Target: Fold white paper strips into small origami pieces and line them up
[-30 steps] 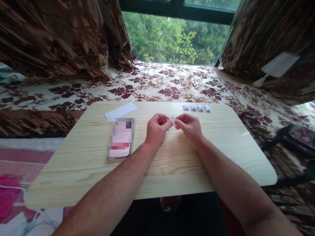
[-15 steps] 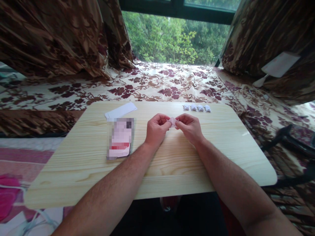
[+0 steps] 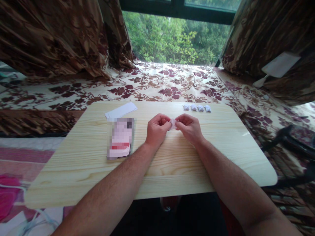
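Note:
A small piece of folded white paper [image 3: 172, 123] is pinched between my two hands above the middle of the wooden table [image 3: 172, 170]. My left hand [image 3: 157, 128] grips its left side with thumb and fingers. On the other side, my right hand [image 3: 189, 127] pinches the paper's right edge, fingers curled. The fingertips cover much of the paper, so its exact fold is hard to see. Beyond my right hand, several small white folded paper shapes [image 3: 194, 108] stand in a row near the table's far edge.
White paper strips [image 3: 121, 110] lie at the table's back left. In front of them rests a phone [image 3: 120, 137], mostly pixelated. A white lamp [image 3: 280, 65] stands at the right, past the table. Floral cloth [image 3: 169, 82] covers the ledge below the window.
The paper between my fingers has turned slightly and looks less pointed at the top. Both hands stay in almost the same place.

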Demonstrator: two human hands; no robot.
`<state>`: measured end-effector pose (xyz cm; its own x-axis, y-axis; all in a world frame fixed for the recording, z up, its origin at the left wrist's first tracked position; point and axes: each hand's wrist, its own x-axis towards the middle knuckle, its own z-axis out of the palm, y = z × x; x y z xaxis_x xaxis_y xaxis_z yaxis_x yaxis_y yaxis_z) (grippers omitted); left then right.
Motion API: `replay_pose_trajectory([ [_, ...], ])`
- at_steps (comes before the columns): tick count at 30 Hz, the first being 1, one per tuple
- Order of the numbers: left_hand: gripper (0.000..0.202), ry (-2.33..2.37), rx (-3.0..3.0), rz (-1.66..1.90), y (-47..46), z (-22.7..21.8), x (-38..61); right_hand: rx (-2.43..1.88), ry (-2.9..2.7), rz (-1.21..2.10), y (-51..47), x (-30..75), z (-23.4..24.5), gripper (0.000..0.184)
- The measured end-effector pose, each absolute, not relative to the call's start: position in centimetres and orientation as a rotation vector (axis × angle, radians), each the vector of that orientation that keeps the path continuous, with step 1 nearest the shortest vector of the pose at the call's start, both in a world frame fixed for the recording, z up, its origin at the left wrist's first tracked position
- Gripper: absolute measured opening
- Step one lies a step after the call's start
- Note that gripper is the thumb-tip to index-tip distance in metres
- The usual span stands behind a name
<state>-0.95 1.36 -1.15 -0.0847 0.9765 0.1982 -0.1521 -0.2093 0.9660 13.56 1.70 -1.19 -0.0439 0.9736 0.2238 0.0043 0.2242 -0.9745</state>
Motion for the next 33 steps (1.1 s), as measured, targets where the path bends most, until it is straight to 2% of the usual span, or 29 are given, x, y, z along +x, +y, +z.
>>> replay_pose_trajectory([
  [5, 0.011, 1.05, 1.219, 1.46, 1.1, -0.8, -0.9, -1.024, -1.369, 1.075, 1.5, 13.7, -1.0, 0.01],
  [14, 0.009, 0.944, 1.235, 1.464, 1.3, -1.1, -0.9, -0.929, -1.253, 1.169, 1.3, 13.7, -0.2, 0.002],
  [25, 0.006, 0.881, 1.12, 1.388, 1.3, -1.2, -1.0, -0.916, -1.224, 1.234, 1.4, 13.8, -0.1, 0.003],
  [33, 0.018, 0.945, 1.248, 1.436, 1.4, -1.3, -1.1, -0.931, -1.185, 1.247, 1.5, 13.7, -0.2, 0.027],
])
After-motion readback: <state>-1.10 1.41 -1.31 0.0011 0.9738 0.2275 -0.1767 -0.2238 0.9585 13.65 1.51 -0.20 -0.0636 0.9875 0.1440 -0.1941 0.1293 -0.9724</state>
